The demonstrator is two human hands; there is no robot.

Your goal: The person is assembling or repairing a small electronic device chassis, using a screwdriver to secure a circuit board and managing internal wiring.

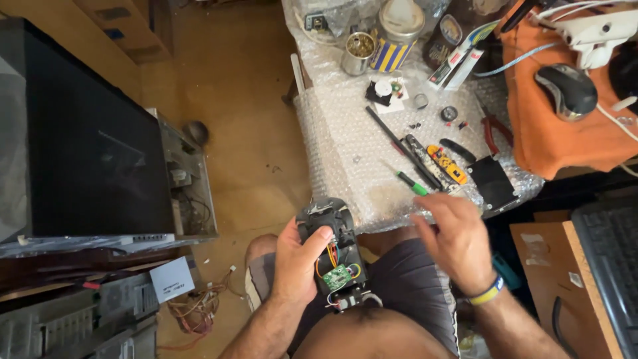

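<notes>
A work table is covered with a sheet of bubble wrap, and small things lie scattered over it. At the far end stand a brass-coloured cup and, just beside it, a tin with blue and yellow stripes. Nearer lie a long black rod, a green-handled screwdriver, a yellow and black tool, red-handled pliers and a flat black plate (it sits at the wrap's near right corner). To the right an orange cloth carries a dark computer mouse. Wooden floor shows to the left.
</notes>
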